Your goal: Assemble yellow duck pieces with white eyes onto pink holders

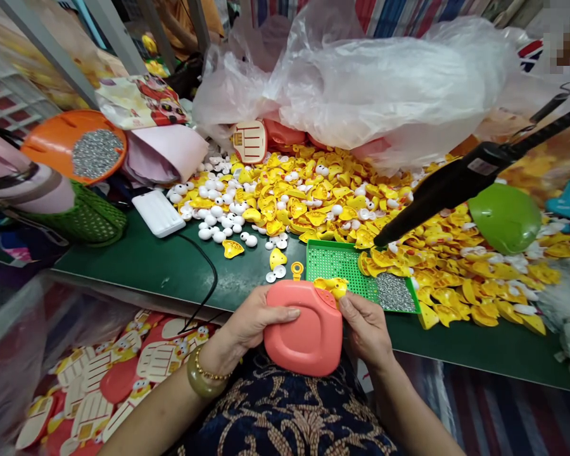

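A coral-pink plastic toy body (pixel 304 329) with rounded corners is held over my lap, close to the table's front edge. My left hand (pixel 251 323) grips its left side, thumb lying across the top face. My right hand (pixel 368 326) holds its right side, and its fingertips touch a yellow plastic piece (pixel 331 287) sitting at the body's upper right corner. A small yellow ring part (pixel 297 270) sticks up behind the pink body. Both hands are closed on the toy.
A green perforated tray (pixel 342 263) with small metal screws (pixel 393 292) lies just ahead. Yellow beak pieces (pixel 313 202) and white balls (pixel 223 218) cover the green table (pixel 171 263). A black electric screwdriver (pixel 456 183) hangs at right. Finished toys fill a bin (pixel 114 380) at lower left.
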`<state>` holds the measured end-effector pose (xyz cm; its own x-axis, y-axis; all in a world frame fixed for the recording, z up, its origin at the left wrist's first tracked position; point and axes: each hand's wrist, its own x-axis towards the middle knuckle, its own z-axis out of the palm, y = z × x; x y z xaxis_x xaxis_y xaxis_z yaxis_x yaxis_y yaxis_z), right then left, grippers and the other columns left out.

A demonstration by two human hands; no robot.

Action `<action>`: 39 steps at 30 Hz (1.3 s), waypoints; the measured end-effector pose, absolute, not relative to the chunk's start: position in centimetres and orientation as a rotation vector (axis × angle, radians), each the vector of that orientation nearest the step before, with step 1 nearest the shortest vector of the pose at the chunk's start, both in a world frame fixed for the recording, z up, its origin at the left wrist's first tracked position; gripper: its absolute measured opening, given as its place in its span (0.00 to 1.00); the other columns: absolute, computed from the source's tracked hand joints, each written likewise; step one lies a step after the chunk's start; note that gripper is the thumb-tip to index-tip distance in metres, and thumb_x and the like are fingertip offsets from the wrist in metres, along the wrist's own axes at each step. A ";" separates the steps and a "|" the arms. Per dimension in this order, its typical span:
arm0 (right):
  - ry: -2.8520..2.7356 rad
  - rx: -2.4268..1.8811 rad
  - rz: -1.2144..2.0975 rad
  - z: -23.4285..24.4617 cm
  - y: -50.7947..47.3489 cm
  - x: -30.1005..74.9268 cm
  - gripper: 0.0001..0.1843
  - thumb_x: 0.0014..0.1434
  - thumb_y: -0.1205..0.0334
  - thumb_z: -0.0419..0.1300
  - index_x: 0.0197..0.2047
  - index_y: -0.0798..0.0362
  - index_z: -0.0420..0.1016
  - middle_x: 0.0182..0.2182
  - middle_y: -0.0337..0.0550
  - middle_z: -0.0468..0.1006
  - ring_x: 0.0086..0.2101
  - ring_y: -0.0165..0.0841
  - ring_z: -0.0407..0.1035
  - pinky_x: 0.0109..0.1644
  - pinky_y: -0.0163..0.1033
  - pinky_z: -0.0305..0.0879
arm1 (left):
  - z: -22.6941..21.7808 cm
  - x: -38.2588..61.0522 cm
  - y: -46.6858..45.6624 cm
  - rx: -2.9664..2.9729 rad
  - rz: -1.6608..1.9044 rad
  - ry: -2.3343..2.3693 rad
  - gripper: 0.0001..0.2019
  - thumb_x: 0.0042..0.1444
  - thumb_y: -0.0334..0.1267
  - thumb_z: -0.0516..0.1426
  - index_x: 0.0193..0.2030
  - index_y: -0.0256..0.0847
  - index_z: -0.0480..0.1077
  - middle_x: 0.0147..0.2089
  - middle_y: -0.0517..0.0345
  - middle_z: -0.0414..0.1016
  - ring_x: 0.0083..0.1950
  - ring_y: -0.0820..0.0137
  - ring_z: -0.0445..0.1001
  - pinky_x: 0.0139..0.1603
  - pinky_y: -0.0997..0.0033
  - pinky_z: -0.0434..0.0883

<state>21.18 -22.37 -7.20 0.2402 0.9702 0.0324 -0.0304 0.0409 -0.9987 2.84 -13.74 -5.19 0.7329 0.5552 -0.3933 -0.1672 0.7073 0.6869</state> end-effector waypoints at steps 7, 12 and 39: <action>-1.268 -1.285 0.872 -6.6 -22.0 22.3 0.12 0.62 0.59 0.55 0.36 0.48 0.81 0.25 0.39 0.74 0.28 0.30 0.67 0.34 0.36 0.65 | -5.3 2.8 -13.3 0.659 0.411 0.655 0.20 0.41 0.31 0.68 0.44 0.33 0.77 0.40 0.48 0.80 0.38 0.66 0.77 0.44 0.70 0.73; -1.269 -1.281 0.932 -6.4 -21.8 22.2 0.12 0.61 0.57 0.56 0.41 0.48 0.80 0.29 0.41 0.78 0.31 0.31 0.71 0.37 0.36 0.68 | -5.7 2.7 -13.3 0.645 0.418 0.652 0.21 0.41 0.31 0.68 0.45 0.33 0.76 0.42 0.48 0.80 0.40 0.66 0.77 0.45 0.69 0.72; -2.029 -2.193 0.508 -6.2 -7.8 15.4 0.21 0.54 0.48 0.61 0.34 0.61 0.78 0.34 0.63 0.79 0.35 0.46 0.74 0.35 0.45 0.66 | -6.7 -7.6 -12.0 0.539 0.460 0.755 0.22 0.41 0.33 0.68 0.46 0.32 0.76 0.38 0.44 0.79 0.36 0.65 0.77 0.38 0.71 0.73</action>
